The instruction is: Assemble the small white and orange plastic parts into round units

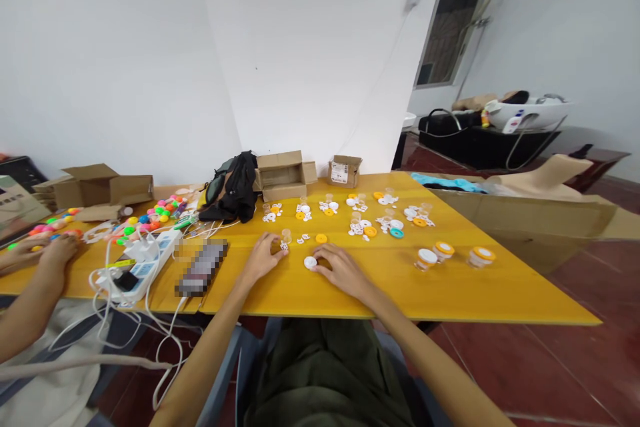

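My left hand (265, 256) rests at the table's middle, its thumb and index finger curved toward some small white pieces (284, 246) beside a clear cup (287, 235). My right hand (340, 268) has its fingertips at a white disc (310, 262) lying on the yellow table (320, 297). Between and beyond my hands lie more small white pieces (303, 239) and an orange ring (321, 238). Behind them stand several groups, each with a clear cup, a white disc, a coloured ring and small pieces. One ring (397, 233) is teal.
Three lidded jars (427, 258) stand at the right. Left are a phone (203, 268), a power strip (150, 267) with cables, colourful balls (163, 211) and another person's hands (60, 250). Cardboard boxes (283, 177) and a black bag (235, 190) line the back.
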Demonstrator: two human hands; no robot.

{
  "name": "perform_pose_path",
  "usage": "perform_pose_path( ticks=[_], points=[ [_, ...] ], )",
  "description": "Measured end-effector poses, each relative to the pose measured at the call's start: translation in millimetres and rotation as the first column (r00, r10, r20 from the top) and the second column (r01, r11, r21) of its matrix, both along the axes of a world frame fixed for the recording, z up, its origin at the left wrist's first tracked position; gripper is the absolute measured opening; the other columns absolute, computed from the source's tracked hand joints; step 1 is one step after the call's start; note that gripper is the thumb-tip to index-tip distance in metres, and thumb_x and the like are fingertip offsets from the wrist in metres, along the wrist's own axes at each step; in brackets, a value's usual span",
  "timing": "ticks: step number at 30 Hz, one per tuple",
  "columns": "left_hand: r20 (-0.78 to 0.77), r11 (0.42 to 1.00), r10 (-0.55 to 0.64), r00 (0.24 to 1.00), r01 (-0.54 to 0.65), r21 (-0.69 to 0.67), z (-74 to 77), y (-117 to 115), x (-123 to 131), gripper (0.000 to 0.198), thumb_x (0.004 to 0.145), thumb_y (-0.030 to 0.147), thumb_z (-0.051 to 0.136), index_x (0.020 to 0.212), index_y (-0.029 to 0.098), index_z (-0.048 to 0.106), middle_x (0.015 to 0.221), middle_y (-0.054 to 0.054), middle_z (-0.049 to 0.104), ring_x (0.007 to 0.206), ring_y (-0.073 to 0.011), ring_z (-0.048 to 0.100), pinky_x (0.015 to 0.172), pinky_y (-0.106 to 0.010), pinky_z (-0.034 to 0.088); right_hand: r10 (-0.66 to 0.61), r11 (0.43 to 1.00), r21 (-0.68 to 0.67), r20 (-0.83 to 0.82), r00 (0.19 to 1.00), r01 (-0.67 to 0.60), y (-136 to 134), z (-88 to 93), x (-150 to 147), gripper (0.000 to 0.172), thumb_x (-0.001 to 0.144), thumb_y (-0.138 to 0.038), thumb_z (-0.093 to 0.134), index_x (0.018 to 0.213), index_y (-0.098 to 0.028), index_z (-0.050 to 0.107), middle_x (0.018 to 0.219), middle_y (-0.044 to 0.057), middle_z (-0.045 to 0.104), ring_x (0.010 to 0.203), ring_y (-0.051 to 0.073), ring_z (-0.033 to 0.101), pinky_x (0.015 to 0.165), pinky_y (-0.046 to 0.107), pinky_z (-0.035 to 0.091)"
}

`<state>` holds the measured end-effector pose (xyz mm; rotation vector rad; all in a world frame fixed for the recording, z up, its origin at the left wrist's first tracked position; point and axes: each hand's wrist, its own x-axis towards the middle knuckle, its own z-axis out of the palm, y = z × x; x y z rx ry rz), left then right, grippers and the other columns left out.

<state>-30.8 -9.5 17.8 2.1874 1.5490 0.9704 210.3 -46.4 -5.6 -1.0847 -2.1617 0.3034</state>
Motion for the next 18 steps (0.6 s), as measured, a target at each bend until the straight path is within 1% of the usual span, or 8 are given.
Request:
perform_pose_path(
  ticks=[4,6,9,12,15,18],
  points=[
    [-0.021,1.000,-0.027,0.999,0.027,0.015,-0.1,2,3,0.010,0.077,0.024,0.073,0.084,0.022,0.067,0.091,-0.003,0.067,0.087,-0.0225,0.065,0.087,-0.037,0.054,0.001,1.000,0.008,0.007,1.000,-0.001,-1,0.9,0,0.009,0.088,-0.019,0.067,0.096,-0.022,0.069,0.106,0.007,0.073,0.101,0.022,0.068,0.090,0.035,0.053],
    [-0.028,0.999,-0.033,0.999,0.033,0.011,-1.7,2,3,0.007,0.078,0.024,0.072,0.082,0.022,0.066,0.091,-0.003,0.067,0.088,-0.0226,0.065,0.088,-0.037,0.053,0.008,1.000,0.007,0.001,1.000,-0.008,-1,1.9,0,0.009,0.089,-0.020,0.067,0.097,-0.023,0.070,0.106,0.007,0.073,0.101,0.022,0.069,0.090,0.036,0.053],
    [-0.030,0.999,-0.048,0.998,0.048,0.005,-4.6,2,1,0.008,0.079,0.024,0.070,0.085,0.023,0.066,0.091,-0.003,0.068,0.089,-0.0226,0.064,0.089,-0.038,0.053,0.009,1.000,0.005,-0.019,1.000,-0.009,-3,3.2,0,0.009,0.090,-0.023,0.066,0.098,-0.024,0.070,0.106,0.007,0.073,0.101,0.023,0.068,0.091,0.037,0.053],
    [-0.027,0.999,-0.041,0.999,0.041,0.005,-4.8,-3,1,0.012,0.078,0.021,0.070,0.089,0.023,0.066,0.094,-0.003,0.068,0.091,-0.0226,0.064,0.091,-0.037,0.052,0.002,1.000,0.008,-0.055,0.998,-0.001,-2,3.0,1,0.011,0.094,-0.025,0.060,0.098,-0.024,0.069,0.104,0.006,0.073,0.101,0.022,0.068,0.092,0.036,0.053],
    [-0.009,0.998,-0.029,1.000,0.029,0.052,-1.6,-11,6,0.017,0.082,0.019,0.065,0.098,0.023,0.065,0.102,-0.004,0.066,0.098,-0.0220,0.063,0.094,-0.036,0.051,-0.026,0.999,0.046,-0.066,0.997,0.029,2,1.2,1,0.015,0.097,-0.025,0.055,0.099,-0.025,0.069,0.104,0.007,0.072,0.102,0.023,0.067,0.092,0.037,0.053],
    [0.011,0.993,-0.056,0.998,0.054,0.102,1.1,-21,16,0.016,0.084,0.017,0.061,0.098,0.024,0.065,0.103,-0.004,0.064,0.102,-0.0219,0.062,0.096,-0.035,0.050,-0.053,0.994,0.091,-0.036,0.998,0.056,12,-0.3,-1,0.016,0.097,-0.022,0.053,0.102,-0.024,0.069,0.105,0.007,0.070,0.100,0.023,0.065,0.091,0.039,0.052]
  ],
)
